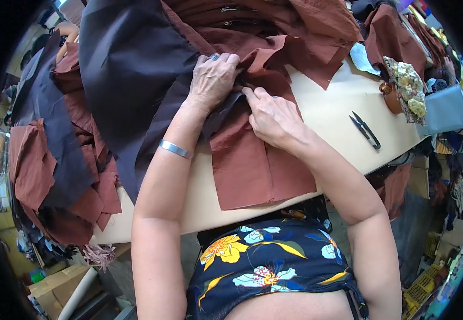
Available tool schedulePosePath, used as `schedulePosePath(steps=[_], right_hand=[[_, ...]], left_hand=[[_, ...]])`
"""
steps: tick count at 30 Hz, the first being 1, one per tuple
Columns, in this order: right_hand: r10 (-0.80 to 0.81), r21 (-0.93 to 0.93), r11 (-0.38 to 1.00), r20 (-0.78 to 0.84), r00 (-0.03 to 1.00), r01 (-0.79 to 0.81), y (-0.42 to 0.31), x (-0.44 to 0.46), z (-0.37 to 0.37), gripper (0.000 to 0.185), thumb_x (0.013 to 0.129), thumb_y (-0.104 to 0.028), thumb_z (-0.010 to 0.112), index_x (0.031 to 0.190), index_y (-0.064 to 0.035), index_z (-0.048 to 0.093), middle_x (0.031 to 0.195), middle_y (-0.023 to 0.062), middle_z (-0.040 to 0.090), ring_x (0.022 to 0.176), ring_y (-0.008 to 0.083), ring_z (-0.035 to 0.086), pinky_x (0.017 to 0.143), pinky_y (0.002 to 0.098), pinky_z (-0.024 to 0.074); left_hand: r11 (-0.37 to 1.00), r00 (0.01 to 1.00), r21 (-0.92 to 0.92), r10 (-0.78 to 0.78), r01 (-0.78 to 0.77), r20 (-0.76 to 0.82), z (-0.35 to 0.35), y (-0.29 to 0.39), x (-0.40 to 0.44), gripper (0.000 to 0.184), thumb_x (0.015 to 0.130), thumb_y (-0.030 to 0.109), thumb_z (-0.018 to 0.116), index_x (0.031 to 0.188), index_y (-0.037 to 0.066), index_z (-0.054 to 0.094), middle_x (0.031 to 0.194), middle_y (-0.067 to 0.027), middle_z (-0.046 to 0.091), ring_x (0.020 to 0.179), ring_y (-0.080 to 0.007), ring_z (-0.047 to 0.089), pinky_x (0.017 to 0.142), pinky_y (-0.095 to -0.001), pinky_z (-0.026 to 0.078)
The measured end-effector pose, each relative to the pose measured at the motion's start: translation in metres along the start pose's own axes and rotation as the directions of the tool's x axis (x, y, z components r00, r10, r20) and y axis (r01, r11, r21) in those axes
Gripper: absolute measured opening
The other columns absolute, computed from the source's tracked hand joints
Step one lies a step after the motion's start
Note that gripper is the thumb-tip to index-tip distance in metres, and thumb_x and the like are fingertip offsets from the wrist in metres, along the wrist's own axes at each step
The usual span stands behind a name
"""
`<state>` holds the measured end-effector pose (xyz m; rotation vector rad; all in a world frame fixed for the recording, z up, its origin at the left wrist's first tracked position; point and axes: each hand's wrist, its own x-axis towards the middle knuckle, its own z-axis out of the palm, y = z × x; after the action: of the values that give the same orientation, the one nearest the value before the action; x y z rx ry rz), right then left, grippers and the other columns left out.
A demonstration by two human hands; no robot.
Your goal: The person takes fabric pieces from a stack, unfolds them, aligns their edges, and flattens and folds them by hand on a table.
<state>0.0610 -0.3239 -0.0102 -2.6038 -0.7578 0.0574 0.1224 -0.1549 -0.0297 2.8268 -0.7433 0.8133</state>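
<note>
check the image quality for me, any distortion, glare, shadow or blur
Head view: strong fisheye curvature, black corners, smeared detail at the right rim; head view: soft shine on the bracelet, dark shadow in the brown cloth between left hand and right hand, both fairly sharp.

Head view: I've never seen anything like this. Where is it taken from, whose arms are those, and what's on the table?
There is no machine here, only a person working barehanded. The camera is worn on the head, looking forward and down, so the arms enter from below. The left hand, below a silver bracelet, and the right hand both touch bunched cloth; folds and fingers hide each exact grip. Reddish-brown fabric and dark fabric cover much of the pale table. Black snips lie to the right.
</note>
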Motion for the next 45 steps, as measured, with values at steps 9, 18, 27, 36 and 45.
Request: schedulePosePath(steps=[9, 18, 27, 36, 45], right_hand=[[-0.275, -0.101, 0.960, -0.169, 0.947, 0.261, 0.006, -0.041, 0.005, 0.032, 0.076, -0.004, 0.048, 0.106, 0.0068, 0.052, 0.098, 0.0175, 0.051, 0.083, 0.0322, 0.054, 0.070, 0.0388, 0.0476], [-0.470, 0.060, 0.882, 0.054, 0.881, 0.467, -0.006, -0.126, -0.027, 0.047, 0.071, -0.018, 0.067, 0.110, 0.0065, 0.054, 0.110, 0.0146, 0.052, 0.095, 0.0278, 0.051, 0.084, 0.0356, 0.0424], [-0.601, 0.024, 0.796, -0.093, 0.794, 0.605, 0.006, -0.128, -0.009, 0.029, 0.066, -0.012, 0.059, 0.091, 0.0004, 0.060, 0.102, 0.0133, 0.059, 0.093, 0.0227, 0.058, 0.083, 0.0356, 0.0470], [-0.539, 0.090, 0.816, -0.240, 0.807, 0.571, -0.005, -0.138, 0.000, 0.017, 0.065, -0.009, 0.060, 0.080, -0.0014, 0.059, 0.086, 0.0098, 0.063, 0.082, 0.0211, 0.062, 0.074, 0.0331, 0.0499], [-0.481, 0.152, 0.839, -0.243, 0.842, 0.523, -0.008, -0.133, -0.003, 0.012, 0.068, -0.005, 0.062, 0.077, -0.0020, 0.057, 0.080, 0.0087, 0.062, 0.078, 0.0203, 0.062, 0.072, 0.0315, 0.0498]], left_hand=[[0.959, 0.991, -0.281, 0.072, -0.037, 0.114, -0.063, 0.054, -0.025, 0.019, 0.080, 0.016, 0.060, 0.097, 0.007, 0.061, 0.107, -0.0062, 0.059, 0.101, -0.0250, 0.054, 0.086, -0.0357, 0.041], [0.944, 0.999, -0.330, 0.023, -0.006, 0.049, -0.035, 0.042, -0.054, 0.023, 0.087, 0.006, 0.049, 0.105, 0.002, 0.061, 0.113, -0.0110, 0.058, 0.109, -0.0269, 0.054, 0.095, -0.0359, 0.042], [0.898, 0.976, -0.384, -0.209, 0.213, 0.054, -0.036, 0.062, -0.043, 0.023, 0.079, 0.020, 0.065, 0.088, 0.001, 0.057, 0.106, -0.0112, 0.057, 0.100, -0.0296, 0.054, 0.088, -0.0369, 0.043], [0.867, 0.964, -0.422, -0.249, 0.267, 0.097, -0.024, 0.058, -0.045, 0.015, 0.078, 0.009, 0.064, 0.086, 0.002, 0.053, 0.102, -0.0106, 0.056, 0.097, -0.0303, 0.055, 0.084, -0.0371, 0.044], [0.857, 0.961, -0.463, -0.122, 0.228, 0.248, -0.040, 0.060, -0.058, 0.051, 0.076, 0.030, 0.069, 0.115, 0.004, 0.049, 0.128, -0.0140, 0.041, 0.121, -0.0327, 0.039, 0.100, -0.0386, 0.035]])
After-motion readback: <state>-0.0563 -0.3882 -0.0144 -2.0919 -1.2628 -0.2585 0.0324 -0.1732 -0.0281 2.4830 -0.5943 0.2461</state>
